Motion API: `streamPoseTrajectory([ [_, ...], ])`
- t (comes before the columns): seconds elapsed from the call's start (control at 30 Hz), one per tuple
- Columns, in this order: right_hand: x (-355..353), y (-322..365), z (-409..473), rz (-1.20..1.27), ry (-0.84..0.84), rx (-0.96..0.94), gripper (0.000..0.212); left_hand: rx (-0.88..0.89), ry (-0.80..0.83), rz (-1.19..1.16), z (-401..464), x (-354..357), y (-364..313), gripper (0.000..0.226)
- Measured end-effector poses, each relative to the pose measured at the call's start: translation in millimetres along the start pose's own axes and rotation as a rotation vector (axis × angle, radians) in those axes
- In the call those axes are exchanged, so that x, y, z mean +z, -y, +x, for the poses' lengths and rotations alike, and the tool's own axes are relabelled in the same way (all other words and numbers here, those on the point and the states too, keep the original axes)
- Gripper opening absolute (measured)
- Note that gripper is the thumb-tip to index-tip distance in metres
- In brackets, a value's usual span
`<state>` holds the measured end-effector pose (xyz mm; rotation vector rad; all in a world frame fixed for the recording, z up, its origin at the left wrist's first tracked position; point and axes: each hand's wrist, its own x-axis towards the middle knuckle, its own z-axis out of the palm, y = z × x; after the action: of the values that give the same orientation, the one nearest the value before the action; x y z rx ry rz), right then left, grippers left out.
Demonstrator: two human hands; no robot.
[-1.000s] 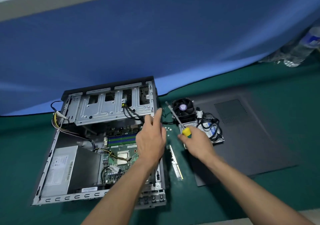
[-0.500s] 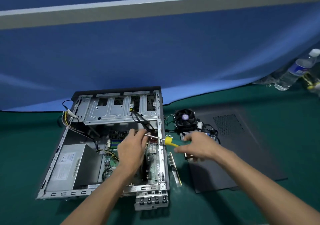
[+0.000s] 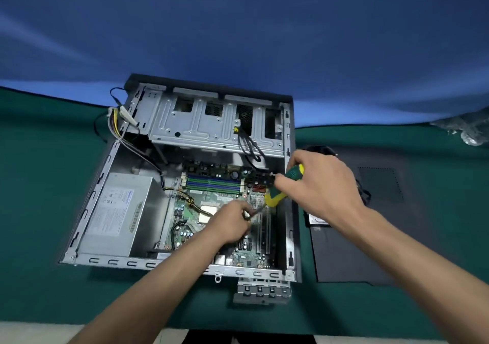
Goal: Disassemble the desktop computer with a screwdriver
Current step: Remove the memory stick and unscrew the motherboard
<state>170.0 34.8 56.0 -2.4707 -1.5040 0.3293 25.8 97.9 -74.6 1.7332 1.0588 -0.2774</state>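
Our right hand (image 3: pixel 321 185) has its fingers curled round the green and yellow handle of the screwdriver (image 3: pixel 280 187), and the shaft slants down and leftward into the open computer case (image 3: pixel 289 211). Our left hand (image 3: pixel 230 224) meets the tip there, its fingertips (image 3: pixel 244 212) pinched together around the blade's end over the motherboard (image 3: pixel 211 203); whether a screw sits between them we cannot tell, as that spot is blurred.

Taking the motherboard as our landmark: it lies inside the case, and no cooler sits on it, so the pale processor patch (image 3: pixel 209 211) is bare just left of our left hand. The memory slots (image 3: pixel 214 183) at its far edge look empty. The power supply (image 3: pixel 116 214) is mounted just to its left, with its wires draped around it, and the drive cage (image 3: pixel 217 124) spans the case beyond it. To its right, outside the case, the dark side panel (image 3: pixel 370 238) lies flat on the green table (image 3: pixel 39 185).

We judge ourselves roughly midway: cover and cooler off, board screws in hand, then power supply and cage left.
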Motion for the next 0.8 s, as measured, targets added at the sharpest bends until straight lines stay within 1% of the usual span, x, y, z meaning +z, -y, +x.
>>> streamPoseTrajectory([
  [0.07, 4, 4, -2, -0.073, 0.084, -0.061, 0.021, -0.036, 0.065, 0.062, 3, -1, 3, 0.024],
  [0.17, 17, 7, -6, -0.166, 0.213, -0.185, 0.023, -0.042, 0.056, 0.14, 6, 0, 3, 0.012],
  [0.27, 30, 7, -11, -0.222, 0.279, -0.261, 0.028, -0.052, 0.045, 0.21, 7, 1, -2, 0.019],
  [0.33, 36, 6, -16, -0.223, 0.321, -0.294, 0.027, -0.073, 0.09, 0.221, 6, 2, -2, 0.022],
  [0.4, 41, 4, -21, -0.207, 0.361, -0.309, 0.024, -0.09, 0.133, 0.232, 4, 3, -3, 0.017],
  [0.57, 49, 2, -19, -0.259, 0.359, -0.323, 0.027, -0.062, 0.227, 0.297, -1, 4, -9, 0.013],
  [0.7, 48, -1, -21, -0.201, 0.352, -0.269, 0.025, -0.044, 0.291, 0.394, -4, 10, -13, 0.015],
  [0.8, 46, -4, -23, -0.175, 0.36, -0.243, 0.024, -0.042, 0.33, 0.397, -2, 14, -12, 0.011],
])
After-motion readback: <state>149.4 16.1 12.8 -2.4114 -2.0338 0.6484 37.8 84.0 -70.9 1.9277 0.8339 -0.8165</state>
